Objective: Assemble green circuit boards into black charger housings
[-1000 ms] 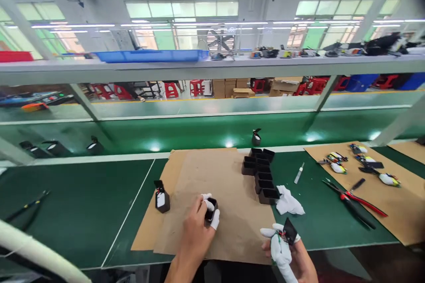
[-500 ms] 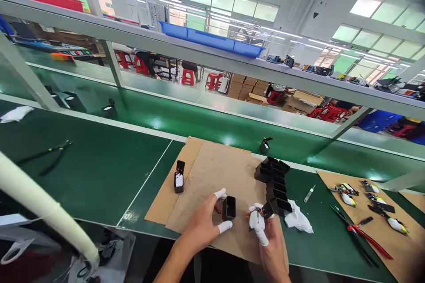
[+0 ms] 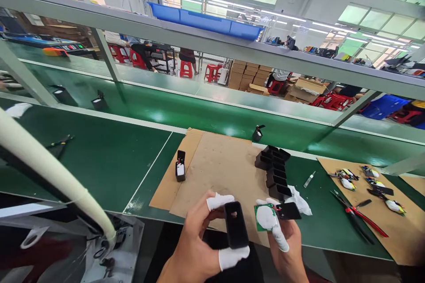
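My left hand point(image 3: 204, 239), with white finger cots on thumb and finger, grips a small black plastic box point(image 3: 236, 225) by its two ends. The inside of the box faces me and has a hole in it. My right hand point(image 3: 286, 243), also in finger cots, holds a green circuit board point(image 3: 258, 221) bearing a round white pad. A black lid point(image 3: 289, 211) hangs beside the board, joined by red wire. Box and board are apart, side by side above the front edge of the cardboard sheet point(image 3: 219, 172).
Several empty black boxes point(image 3: 276, 176) stand right of centre, beside a crumpled white cloth point(image 3: 300, 201). A filled box point(image 3: 180, 169) stands at left. Red-handled pliers point(image 3: 358, 216), a small tube point(image 3: 309, 179) and several wired assemblies point(image 3: 347, 181) lie at right. A pale pipe point(image 3: 63, 177) crosses the left side.
Both hands have come nearer to me with their things. The box is now lifted and tilted so its inside faces me. The board has turned, showing its white pad, with the lid to its right.
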{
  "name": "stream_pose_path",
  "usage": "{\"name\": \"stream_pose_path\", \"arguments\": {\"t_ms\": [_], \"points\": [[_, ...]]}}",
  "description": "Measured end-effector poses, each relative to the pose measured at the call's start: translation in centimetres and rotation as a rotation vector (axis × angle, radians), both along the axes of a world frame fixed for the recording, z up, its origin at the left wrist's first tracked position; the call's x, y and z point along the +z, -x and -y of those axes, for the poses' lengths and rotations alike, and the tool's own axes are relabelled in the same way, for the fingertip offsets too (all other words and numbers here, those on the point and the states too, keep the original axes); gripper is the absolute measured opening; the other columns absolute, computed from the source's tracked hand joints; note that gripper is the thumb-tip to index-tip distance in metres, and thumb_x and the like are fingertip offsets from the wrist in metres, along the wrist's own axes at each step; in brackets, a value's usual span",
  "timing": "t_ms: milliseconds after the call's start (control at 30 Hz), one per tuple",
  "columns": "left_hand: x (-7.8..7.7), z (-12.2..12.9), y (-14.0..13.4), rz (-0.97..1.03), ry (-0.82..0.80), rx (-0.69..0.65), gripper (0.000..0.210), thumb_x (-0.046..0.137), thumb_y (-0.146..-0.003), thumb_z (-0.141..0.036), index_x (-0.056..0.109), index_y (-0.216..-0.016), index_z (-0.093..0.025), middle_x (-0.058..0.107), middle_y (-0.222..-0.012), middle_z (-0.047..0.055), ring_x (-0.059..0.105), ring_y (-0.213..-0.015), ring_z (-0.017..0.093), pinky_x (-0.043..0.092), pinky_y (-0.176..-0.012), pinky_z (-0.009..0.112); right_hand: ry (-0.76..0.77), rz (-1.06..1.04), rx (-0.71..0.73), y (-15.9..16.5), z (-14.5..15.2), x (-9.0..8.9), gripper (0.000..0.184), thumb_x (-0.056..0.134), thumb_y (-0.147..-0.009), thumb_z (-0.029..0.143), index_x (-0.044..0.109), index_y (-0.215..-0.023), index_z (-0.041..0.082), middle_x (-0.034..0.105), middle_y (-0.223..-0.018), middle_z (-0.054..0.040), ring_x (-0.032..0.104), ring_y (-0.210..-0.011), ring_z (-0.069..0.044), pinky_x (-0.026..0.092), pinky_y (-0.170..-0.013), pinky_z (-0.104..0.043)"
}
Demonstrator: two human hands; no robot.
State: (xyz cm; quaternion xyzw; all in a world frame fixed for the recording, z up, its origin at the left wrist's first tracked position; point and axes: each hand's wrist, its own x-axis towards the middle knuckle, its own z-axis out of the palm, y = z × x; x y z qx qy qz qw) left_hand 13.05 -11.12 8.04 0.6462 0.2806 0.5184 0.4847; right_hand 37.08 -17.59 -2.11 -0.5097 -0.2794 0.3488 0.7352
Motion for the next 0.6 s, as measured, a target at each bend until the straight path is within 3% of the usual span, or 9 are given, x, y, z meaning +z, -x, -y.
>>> {"name": "stream_pose_path", "arguments": {"t_ms": [233, 433, 600], "points": [[2.2, 2.0, 2.3, -0.151, -0.211, 0.091, 0.078, 0.093, -0.073, -0.020, 0.066, -0.146, -0.026, 0.065, -0.121, 0.011, 0.073, -0.100, 0.024, 0.068, -0.083, 0.032, -0.039, 0.007, 0.260, 0.0, 3.4, 1.7, 0.087, 0.105, -0.060, 0.051, 0.072, -0.136, 0.024, 0.082, -0.117, -0.0218, 0.081, -0.104, -0.045, 0.068, -0.088, -0.059], [2.8, 2.2, 2.5, -0.132, -0.288, 0.085, 0.076, 0.088, -0.078, -0.016, 0.063, -0.150, -0.025, 0.064, -0.116, 0.009, 0.072, -0.100, 0.022, 0.066, -0.085, 0.031, -0.044, 0.051, 0.128, 2.1, 4.4, 4.0, 0.083, 0.102, -0.058, 0.060, 0.075, -0.132, 0.033, 0.079, -0.129, -0.0186, 0.077, -0.117, -0.047, 0.067, -0.092, -0.058], [2.5, 2.3, 2.4, -0.212, -0.313, 0.132, 0.079, 0.090, -0.078, -0.019, 0.061, -0.152, -0.025, 0.062, -0.124, 0.010, 0.072, -0.107, 0.023, 0.065, -0.091, 0.032, 0.011, 0.144, 0.121, 1.7, 5.4, 5.9, 0.050, 0.100, -0.057, 0.060, 0.082, -0.102, 0.049, 0.083, -0.124, -0.0099, 0.072, -0.128, -0.044, 0.068, -0.082, -0.044]]}}
